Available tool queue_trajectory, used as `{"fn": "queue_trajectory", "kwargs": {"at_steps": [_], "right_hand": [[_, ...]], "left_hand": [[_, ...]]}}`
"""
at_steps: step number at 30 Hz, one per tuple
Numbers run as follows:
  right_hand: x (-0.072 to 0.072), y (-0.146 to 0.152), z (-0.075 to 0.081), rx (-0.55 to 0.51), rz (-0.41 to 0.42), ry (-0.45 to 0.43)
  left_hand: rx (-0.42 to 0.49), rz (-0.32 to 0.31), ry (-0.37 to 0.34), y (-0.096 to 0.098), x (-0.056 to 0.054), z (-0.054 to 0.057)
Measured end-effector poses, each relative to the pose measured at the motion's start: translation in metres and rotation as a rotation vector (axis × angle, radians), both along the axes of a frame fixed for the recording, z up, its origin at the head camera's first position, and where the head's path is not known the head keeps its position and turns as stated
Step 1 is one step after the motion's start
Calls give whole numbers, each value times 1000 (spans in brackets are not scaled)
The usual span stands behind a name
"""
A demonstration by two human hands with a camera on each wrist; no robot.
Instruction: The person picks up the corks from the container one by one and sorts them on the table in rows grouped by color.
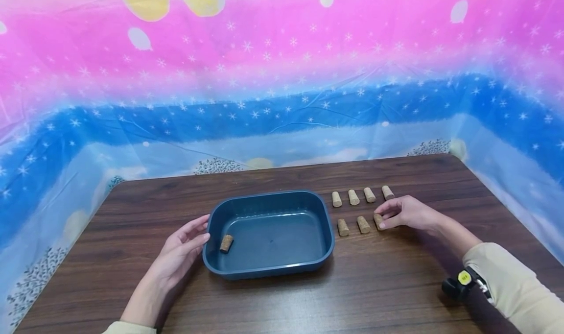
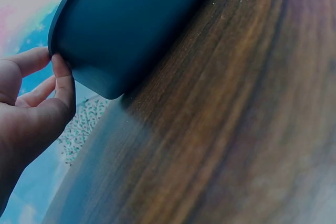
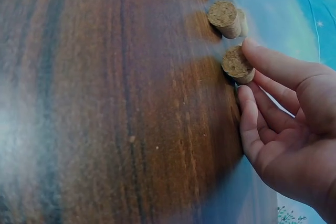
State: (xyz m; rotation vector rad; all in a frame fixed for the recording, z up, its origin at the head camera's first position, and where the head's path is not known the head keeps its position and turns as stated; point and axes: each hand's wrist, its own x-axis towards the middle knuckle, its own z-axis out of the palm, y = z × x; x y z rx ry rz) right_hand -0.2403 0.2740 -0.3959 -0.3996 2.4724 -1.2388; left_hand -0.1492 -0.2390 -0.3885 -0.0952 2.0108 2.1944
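My right hand (image 1: 410, 213) pinches a brown cork stopper (image 1: 378, 221) between thumb and fingers at the right end of the front row. In the right wrist view the round end of that stopper (image 3: 237, 62) faces the camera, low against the tabletop. Two more brown corks (image 1: 363, 225) lie to its left. At the left, my left hand (image 1: 178, 250) pinches the rim of a dark blue plastic basin (image 1: 269, 273), thumb and fingertips at its edge in the left wrist view. Inside the basin, near its left wall, lies one brown cork (image 1: 226, 243).
Behind the front row, several paler corks (image 1: 354, 197) form a second row, the rightmost close to my right fingers. Everything stands on a dark wood-grain table (image 1: 282, 304). A pink and blue patterned cloth (image 1: 273, 69) hangs around its far and side edges.
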Motion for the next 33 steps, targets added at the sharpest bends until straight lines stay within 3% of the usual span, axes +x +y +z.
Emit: {"fn": "queue_trajectory", "kwargs": {"at_steps": [13,33], "right_hand": [[2,-2,-2,14,-21,26],[6,2,2,-33,29,-2]], "left_hand": [[7,0,9,0,0,-1],[2,5,-8,0,0,0]]}}
